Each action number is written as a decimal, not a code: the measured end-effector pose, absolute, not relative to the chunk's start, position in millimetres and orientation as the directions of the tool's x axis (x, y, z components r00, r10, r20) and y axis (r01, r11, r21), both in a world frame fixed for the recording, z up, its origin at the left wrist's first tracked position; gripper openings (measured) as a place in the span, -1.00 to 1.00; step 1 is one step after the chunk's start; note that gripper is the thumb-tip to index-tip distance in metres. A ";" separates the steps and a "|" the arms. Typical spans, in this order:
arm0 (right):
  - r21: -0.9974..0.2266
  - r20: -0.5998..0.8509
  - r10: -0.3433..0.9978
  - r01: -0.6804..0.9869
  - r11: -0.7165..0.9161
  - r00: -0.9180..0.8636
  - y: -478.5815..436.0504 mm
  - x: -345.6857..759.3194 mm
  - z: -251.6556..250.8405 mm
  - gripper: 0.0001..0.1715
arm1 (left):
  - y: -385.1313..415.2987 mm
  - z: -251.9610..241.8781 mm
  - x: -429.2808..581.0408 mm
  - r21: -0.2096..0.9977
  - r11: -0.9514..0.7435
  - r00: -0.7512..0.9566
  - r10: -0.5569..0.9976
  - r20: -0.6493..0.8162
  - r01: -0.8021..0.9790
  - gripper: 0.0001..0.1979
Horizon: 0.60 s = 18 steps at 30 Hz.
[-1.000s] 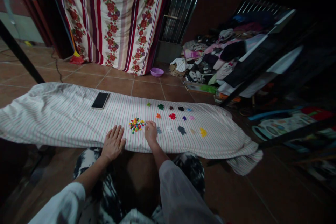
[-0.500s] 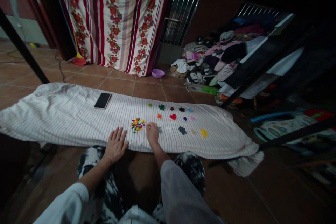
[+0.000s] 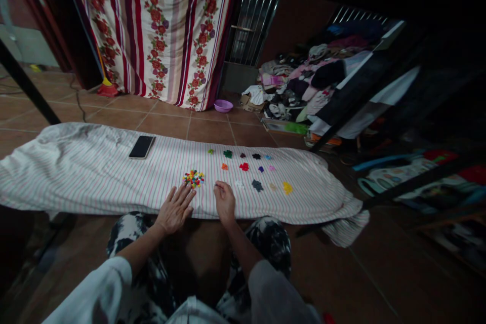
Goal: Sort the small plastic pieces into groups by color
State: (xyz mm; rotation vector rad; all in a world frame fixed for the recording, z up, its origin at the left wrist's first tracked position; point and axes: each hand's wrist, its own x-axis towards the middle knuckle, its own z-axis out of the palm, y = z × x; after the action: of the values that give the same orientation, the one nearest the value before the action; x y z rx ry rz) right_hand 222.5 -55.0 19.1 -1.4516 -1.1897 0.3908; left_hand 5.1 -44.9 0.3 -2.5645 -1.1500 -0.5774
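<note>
A pile of mixed coloured small pieces [image 3: 193, 178] lies on the striped cloth [image 3: 94, 172]. My left hand [image 3: 176, 211] is flat with fingers spread, its fingertips at the near edge of the pile. To the right, my right hand [image 3: 225, 202] has thumb and forefinger pinched together; whatever they hold is too small to make out. Beyond and right of it lie small single-colour heaps, among them green [image 3: 228, 154], red [image 3: 244, 166], orange [image 3: 225, 166], dark grey [image 3: 257, 185], white [image 3: 239, 184] and yellow [image 3: 287, 188].
A phone [image 3: 142, 147] lies on the cloth at the left. On the tiled floor beyond are a purple basin [image 3: 223, 106], a red broom [image 3: 108, 88] and a heap of clothes [image 3: 299, 81]. Dark bars slant at both sides.
My left hand has moved right, up to the mixed pile. My right hand has shifted a little right, away from the pile. The whole view has shifted slightly.
</note>
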 end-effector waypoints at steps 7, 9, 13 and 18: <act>-0.957 0.249 0.817 0.261 0.126 0.520 -81.1 273.4 30.4 -0.62 | -14.0 12.5 -6.1 -0.087 -0.709 0.674 0.615 0.409 0.700 -0.48; -0.972 0.203 0.813 0.213 0.099 0.546 -85.9 287.8 31.2 -0.60 | -4.9 15.4 -9.5 -0.108 -0.749 0.722 0.575 0.384 0.654 -0.48; -0.985 0.148 0.810 0.156 0.070 0.567 -93.2 307.7 31.7 -0.58 | 7.1 19.8 -10.5 -0.110 -0.796 0.766 0.520 0.377 0.595 -0.48; -0.996 0.080 0.797 0.071 0.047 0.599 -95.0 321.5 32.8 -0.58 | 16.5 15.1 -7.9 -0.039 -0.764 0.686 0.555 0.471 0.644 -0.44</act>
State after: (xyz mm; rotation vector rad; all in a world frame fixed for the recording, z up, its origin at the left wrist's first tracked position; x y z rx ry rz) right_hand 321.5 -95.0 32.8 -1.4356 -0.7886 0.6521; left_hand -7.9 16.5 15.1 -2.6960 -0.9705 -0.6550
